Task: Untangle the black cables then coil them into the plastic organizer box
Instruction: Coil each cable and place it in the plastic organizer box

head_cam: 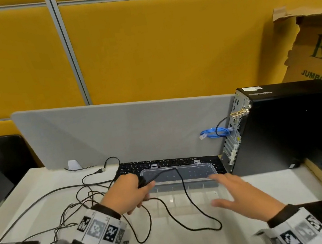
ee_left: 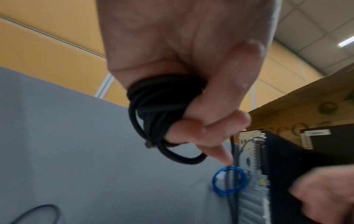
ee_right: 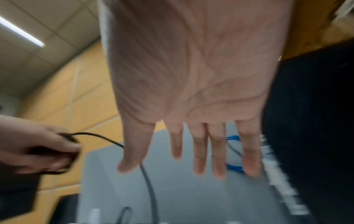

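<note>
Left hand (ee_left: 184,63) clutching coiled cable (ee_left: 153,106), right hand (ee_right: 191,75) flat

Right hand (ee_right: 191,91) motion-blurred; cardboard box (head_cam: 316,44) cut by the right edge.

This was an office cubicle. Yellow fabric partition panels (head_cam: 143,40) with metal trim stood behind a white desk (head_cam: 271,186), and a low grey divider screen (head_cam: 115,133) ran along its back edge. A black keyboard (head_cam: 129,168) lay on the desk beside a black desktop computer tower (head_cam: 282,123). Overhead were square ceiling tiles (ee_left: 316,22) and a strip light (ee_left: 345,42).
</note>
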A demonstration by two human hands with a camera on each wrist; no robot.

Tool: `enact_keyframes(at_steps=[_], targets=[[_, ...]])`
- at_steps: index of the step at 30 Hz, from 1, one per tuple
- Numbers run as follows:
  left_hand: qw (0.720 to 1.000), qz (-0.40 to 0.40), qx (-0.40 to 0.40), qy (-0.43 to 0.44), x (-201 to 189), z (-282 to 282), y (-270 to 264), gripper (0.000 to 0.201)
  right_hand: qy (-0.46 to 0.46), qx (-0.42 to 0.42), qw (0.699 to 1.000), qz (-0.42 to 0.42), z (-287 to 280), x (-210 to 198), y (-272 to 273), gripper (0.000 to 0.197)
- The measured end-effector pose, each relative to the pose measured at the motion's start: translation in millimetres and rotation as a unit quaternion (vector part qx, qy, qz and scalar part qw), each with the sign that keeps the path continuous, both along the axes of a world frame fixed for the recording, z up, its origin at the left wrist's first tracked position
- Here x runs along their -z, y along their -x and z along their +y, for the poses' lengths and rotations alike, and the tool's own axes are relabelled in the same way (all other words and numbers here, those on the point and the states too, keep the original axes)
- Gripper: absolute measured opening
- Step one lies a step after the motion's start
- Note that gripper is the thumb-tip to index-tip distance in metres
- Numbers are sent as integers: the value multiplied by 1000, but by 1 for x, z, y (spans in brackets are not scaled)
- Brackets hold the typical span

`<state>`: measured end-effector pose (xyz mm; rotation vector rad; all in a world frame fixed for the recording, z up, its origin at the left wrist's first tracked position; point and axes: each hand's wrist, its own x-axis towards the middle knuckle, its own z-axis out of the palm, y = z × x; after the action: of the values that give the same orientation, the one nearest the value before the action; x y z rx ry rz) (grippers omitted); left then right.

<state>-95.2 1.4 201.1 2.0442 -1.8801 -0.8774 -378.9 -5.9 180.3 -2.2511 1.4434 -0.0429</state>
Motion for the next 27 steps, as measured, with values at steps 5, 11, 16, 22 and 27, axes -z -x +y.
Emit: enact_keyframes(at_steps=[5, 11, 16, 22, 27], targets=[[991, 94, 92, 2, -15, 12, 32, 42, 44, -62, 978, -195, 20, -13, -59, 44], [921, 347, 171, -49, -40, 32, 34, 47, 272, 22, 921, -277, 12, -15, -59, 33], [809, 551, 201, -33, -47, 33, 41, 72, 183, -57, 924, -331, 16, -20, -71, 38], [875, 438, 40, 201, -40, 10, 36, 65, -85, -133, 964, -212, 33, -29, -73, 18], [978, 111, 176, 16, -16, 16, 31, 60, 164, -83, 965, -186, 17, -37, -60, 25]])
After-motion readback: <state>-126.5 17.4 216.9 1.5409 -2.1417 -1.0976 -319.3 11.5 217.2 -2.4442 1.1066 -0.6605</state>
